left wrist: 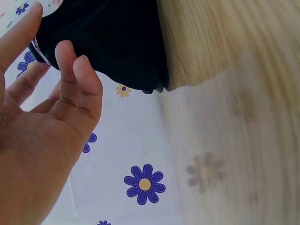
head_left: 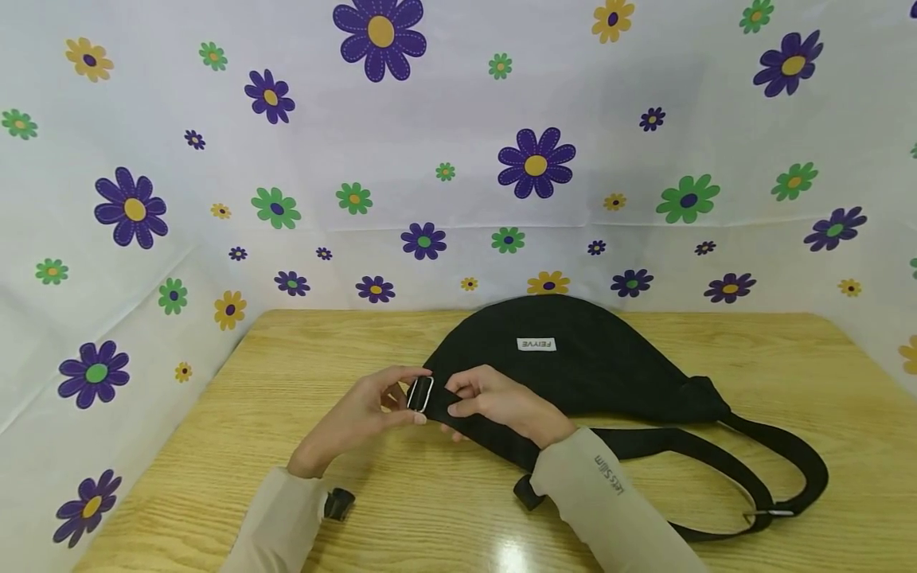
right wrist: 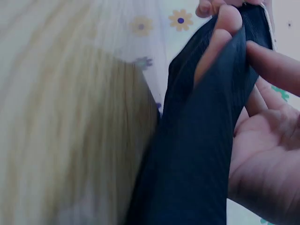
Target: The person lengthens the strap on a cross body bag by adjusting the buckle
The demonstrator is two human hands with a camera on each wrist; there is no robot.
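A black crescent-shaped waist bag [head_left: 587, 374] with a small white label [head_left: 536, 344] lies on the table. At its left end, my left hand [head_left: 368, 410] pinches a silver-rimmed strap buckle [head_left: 420, 394] between thumb and fingertips. Just right of the buckle, my right hand [head_left: 505, 404] grips the wide black strap [head_left: 494, 439], thumb on top and fingers behind. In the right wrist view the strap [right wrist: 192, 154] passes between thumb and fingers, folded over some fingertips. The left wrist view shows the bag's dark fabric [left wrist: 108, 42] beyond my left fingers.
The strap's loop [head_left: 805, 461] curves over the wooden table [head_left: 401, 525] at right, with a second metal slider [head_left: 770, 513] on it. Black bands from the wrist cameras [head_left: 339, 504] show at both sleeves. A flowered white cloth [head_left: 458, 119] hangs behind the table.
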